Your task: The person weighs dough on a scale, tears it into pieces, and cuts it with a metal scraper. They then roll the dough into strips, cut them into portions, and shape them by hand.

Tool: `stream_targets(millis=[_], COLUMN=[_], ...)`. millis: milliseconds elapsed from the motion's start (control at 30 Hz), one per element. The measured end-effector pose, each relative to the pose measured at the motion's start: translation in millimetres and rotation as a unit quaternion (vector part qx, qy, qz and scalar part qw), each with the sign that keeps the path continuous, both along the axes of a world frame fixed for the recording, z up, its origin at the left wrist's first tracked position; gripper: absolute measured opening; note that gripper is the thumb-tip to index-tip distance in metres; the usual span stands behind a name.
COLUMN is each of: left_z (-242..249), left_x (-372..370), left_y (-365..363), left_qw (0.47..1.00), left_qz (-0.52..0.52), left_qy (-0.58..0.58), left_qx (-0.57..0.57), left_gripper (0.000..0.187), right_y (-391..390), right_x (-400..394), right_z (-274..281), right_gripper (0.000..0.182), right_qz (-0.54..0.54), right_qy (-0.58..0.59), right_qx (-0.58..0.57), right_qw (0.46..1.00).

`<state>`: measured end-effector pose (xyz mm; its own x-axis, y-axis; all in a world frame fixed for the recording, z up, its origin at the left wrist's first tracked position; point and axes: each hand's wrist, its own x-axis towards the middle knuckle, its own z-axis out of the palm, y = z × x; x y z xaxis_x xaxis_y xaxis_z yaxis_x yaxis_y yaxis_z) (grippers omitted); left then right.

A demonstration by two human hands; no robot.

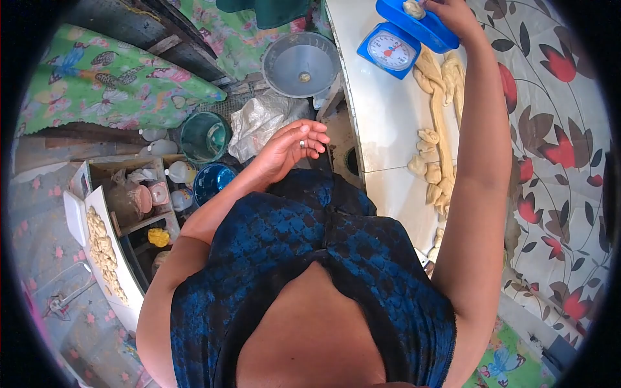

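At the top edge of the view, my right hand [454, 18] reaches over the blue pan of a kitchen scale, its fingertips closed at a pale piece of dough [414, 9]. The frame edge cuts off part of that hand. Below the pan [440, 40] is the scale's round dial [391, 50] with a red needle. Long twisted strips of dough [441, 123] and several small dough pieces [425, 155] lie on the white table beside my right forearm. My left hand [299, 143] is in front of my body, holding nothing, fingers loosely bent and apart, a ring on one.
A grey basin [301, 64] stands left of the white table [388, 123]. Near it are a green bucket [205, 137], a blue bucket [213, 180] and a plastic sack [262, 119]. More dough pieces [103, 252] lie on a board at left. A flowered curtain [556, 129] hangs at right.
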<state>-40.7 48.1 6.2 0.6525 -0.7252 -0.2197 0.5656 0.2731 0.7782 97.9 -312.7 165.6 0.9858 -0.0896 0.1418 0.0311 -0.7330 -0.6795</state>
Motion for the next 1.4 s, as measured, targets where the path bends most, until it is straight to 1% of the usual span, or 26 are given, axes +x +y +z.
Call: stream_targets(millis=[100, 200, 333, 433, 500, 533, 600, 633, 700, 733, 800, 833, 900, 933, 967, 1000, 1033, 1133, 1167, 1233, 1333, 1367, 1400], left_z=[-0.4, -1.4, -0.4, -0.6, 0.0, 0.2, -0.3, -0.7, -2.6, -3.0, -2.3, -1.6, -0.2, 0.4, 0.1, -0.9, -1.4, 1.2, 1.4, 1.5, 0.6, 0.7, 0.8], left_x=[-0.5, -0.7, -1.3, -1.7, -2.1, -2.3, -2.5, -2.3, -1.6, -1.1, -1.2, -1.3, -1.5, -0.9, -0.2, -0.3, -1.1, -1.9, -1.9, -1.4, -0.6, -0.5, -0.4], left_y=[0.5, 0.5, 0.3, 0.1, -0.2, -0.3, -0.5, -0.7, -0.7, -0.5, -0.7, -1.2, -1.5, -1.7, -2.2, -2.3, -2.1, -4.3, -5.1, -7.1, -9.4, -9.4, -9.2], left_qw=[1.000, 1.000, 1.000, 1.000, 1.000, 1.000, 1.000, 1.000, 1.000, 1.000, 1.000, 1.000, 1.000, 1.000, 1.000, 1.000, 1.000, 1.000, 1.000, 1.000, 1.000, 1.000, 1.000], left_qz=[0.000, 0.000, -0.002, -0.001, -0.001, -0.001, -0.001, -0.001, -0.004, -0.006, -0.006, -0.003, -0.006, -0.004, -0.004, -0.003, -0.001, -0.003, -0.004, -0.007, -0.015, -0.015, -0.016], left_qy=[0.000, -0.001, -0.001, -0.002, -0.002, -0.001, -0.002, -0.003, -0.002, 0.000, 0.000, 0.002, 0.001, 0.002, 0.000, 0.000, 0.001, 0.001, 0.001, -0.003, 0.002, 0.002, 0.001], left_qx=[-0.002, -0.003, -0.005, -0.004, -0.005, -0.006, -0.004, -0.002, -0.003, -0.004, 0.000, 0.003, 0.007, 0.010, 0.010, 0.006, 0.003, 0.007, 0.007, 0.008, 0.004, 0.004, 0.004], left_gripper=[0.039, 0.039, 0.039, 0.039, 0.039, 0.039, 0.039, 0.039, 0.039, 0.039, 0.039, 0.039, 0.038, 0.038, 0.038, 0.038, 0.038, 0.038, 0.038, 0.037, 0.037, 0.037, 0.037], right_y=[-5.9, -3.9, -6.2, -8.5, -8.6, -7.0, -1.6, -1.0, -0.5, 0.9, 3.3, 1.4, 3.6, 6.1, 8.1, 11.9, 1.7, -1.9, -2.1, -1.6, -3.7, -4.9, -2.2], right_x=[2.9, 1.1, 3.3, 4.7, 6.5, 5.4, 2.5, 3.4, 7.2, 8.6, 10.6, 13.4, 15.1, 11.6, 7.2, 3.6, 11.5, 7.5, 6.3, 5.3, 7.7, 8.0, 5.8], right_z=[-4.5, -2.9, -6.6, -8.9, -10.2, -9.9, -9.2, -8.6, -7.5, -7.4, -7.4, -10.5, -14.0, -9.4, -3.5, 1.5, -4.7, 1.9, 1.1, -3.5, -11.1, -11.7, -9.4], right_gripper=[0.032, 0.032, 0.032, 0.032, 0.038, 0.038, 0.048, 0.048, 0.057, 0.057, 0.055, 0.055, 0.049, 0.049, 0.044, 0.039, 0.030, 0.026, 0.026, 0.026, 0.026, 0.026, 0.025], right_qz=[0.023, 0.013, 0.004, 0.015, 0.024, 0.024, 0.025, 0.023, 0.035, 0.033, 0.034, 0.030, 0.039, 0.037, 0.000, -0.035, 0.000, 0.018, 0.016, 0.006, 0.008, 0.008, 0.003], right_qy=[-0.014, -0.013, -0.006, -0.014, -0.006, -0.006, -0.026, -0.027, 0.003, 0.002, 0.007, 0.006, -0.062, -0.063, -0.060, -0.055, -0.098, -0.065, -0.065, -0.083, -0.095, -0.095, -0.071], right_qx=[0.013, -0.010, 0.007, -0.010, 0.018, 0.018, -0.063, -0.063, -0.155, -0.155, -0.215, -0.215, -0.210, -0.210, -0.112, -0.013, -0.032, -0.044, -0.044, -0.084, -0.097, -0.097, -0.096], right_qw=[1.000, 1.000, 1.000, 1.000, 1.000, 1.000, 0.997, 0.997, 0.987, 0.987, 0.976, 0.976, 0.975, 0.975, 0.992, 0.998, 0.995, 0.997, 0.997, 0.993, 0.991, 0.991, 0.993])
